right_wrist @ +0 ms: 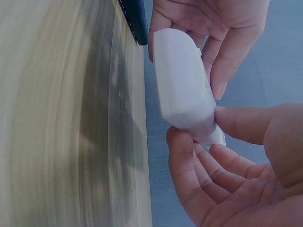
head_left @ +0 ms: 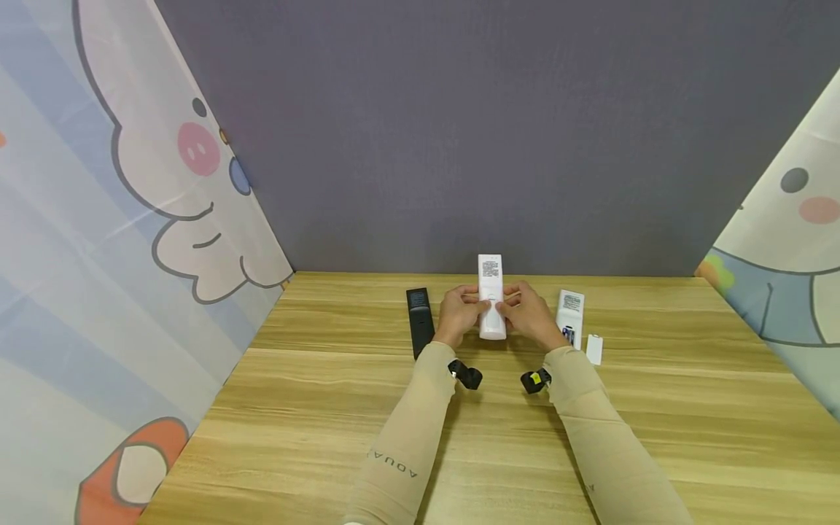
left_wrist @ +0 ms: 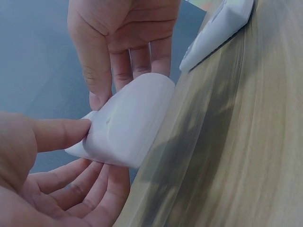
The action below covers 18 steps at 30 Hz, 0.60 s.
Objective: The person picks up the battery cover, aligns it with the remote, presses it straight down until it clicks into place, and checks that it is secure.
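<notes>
A white remote control point(head_left: 490, 281) is held between both hands over the table, its back with a printed label facing up. My left hand point(head_left: 457, 315) grips its left side, and my right hand point(head_left: 529, 316) grips the right. Both thumbs press on the back around the battery cover, while the other fingers support the sides and underside. Seen from the left wrist, the rounded end of the remote point(left_wrist: 137, 118) points toward the camera. In the right wrist view, the same end of the remote point(right_wrist: 182, 78) stands out between the two hands.
A black remote point(head_left: 420, 321) lies face down to the left, partly behind the left forearm. To the right lies another white remote point(head_left: 571, 302), its battery compartment uncovered and batteries showing. Beside it is a loose white battery cover point(head_left: 593, 350). A grey panel point(head_left: 459, 146) rises behind the wooden table point(head_left: 315, 430).
</notes>
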Each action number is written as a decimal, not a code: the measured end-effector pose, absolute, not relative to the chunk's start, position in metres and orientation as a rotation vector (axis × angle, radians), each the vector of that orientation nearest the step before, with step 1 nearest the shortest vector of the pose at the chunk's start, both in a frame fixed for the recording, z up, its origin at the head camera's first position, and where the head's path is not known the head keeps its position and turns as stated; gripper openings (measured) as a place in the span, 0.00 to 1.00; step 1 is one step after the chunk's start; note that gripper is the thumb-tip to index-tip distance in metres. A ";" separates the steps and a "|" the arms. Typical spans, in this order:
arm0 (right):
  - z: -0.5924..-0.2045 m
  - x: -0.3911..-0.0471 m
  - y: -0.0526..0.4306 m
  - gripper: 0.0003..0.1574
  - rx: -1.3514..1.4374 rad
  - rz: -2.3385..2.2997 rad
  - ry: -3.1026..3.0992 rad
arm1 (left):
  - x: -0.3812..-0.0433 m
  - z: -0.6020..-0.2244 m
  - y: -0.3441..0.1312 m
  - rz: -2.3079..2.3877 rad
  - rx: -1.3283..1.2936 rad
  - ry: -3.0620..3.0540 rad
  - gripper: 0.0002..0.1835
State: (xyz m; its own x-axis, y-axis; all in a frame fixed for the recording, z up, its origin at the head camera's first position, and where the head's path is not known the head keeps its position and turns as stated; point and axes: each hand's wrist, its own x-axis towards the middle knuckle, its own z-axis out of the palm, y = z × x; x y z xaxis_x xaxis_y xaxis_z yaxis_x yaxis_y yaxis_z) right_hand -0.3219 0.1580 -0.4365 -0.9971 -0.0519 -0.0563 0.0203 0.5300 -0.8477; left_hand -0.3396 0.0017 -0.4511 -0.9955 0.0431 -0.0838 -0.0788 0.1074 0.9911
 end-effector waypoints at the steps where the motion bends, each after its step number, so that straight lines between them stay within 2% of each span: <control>1: -0.437 -0.322 0.158 0.26 -0.029 -1.489 2.679 | -0.340 -0.451 0.002 2.034 -0.037 2.278 0.21; 18: -0.441 -0.324 0.159 0.32 -0.063 -1.499 2.662 | -0.340 -0.450 0.001 1.990 0.010 2.278 0.28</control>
State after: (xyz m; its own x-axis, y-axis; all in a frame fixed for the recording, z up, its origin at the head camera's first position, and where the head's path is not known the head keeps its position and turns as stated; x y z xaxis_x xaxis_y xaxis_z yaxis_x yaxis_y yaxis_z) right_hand -0.3238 0.1594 -0.4406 -0.9955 -0.0775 -0.0544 0.0063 0.5188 -0.8549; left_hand -0.3403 0.0015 -0.4501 -0.9931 0.0817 -0.0839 -0.0721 0.1372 0.9879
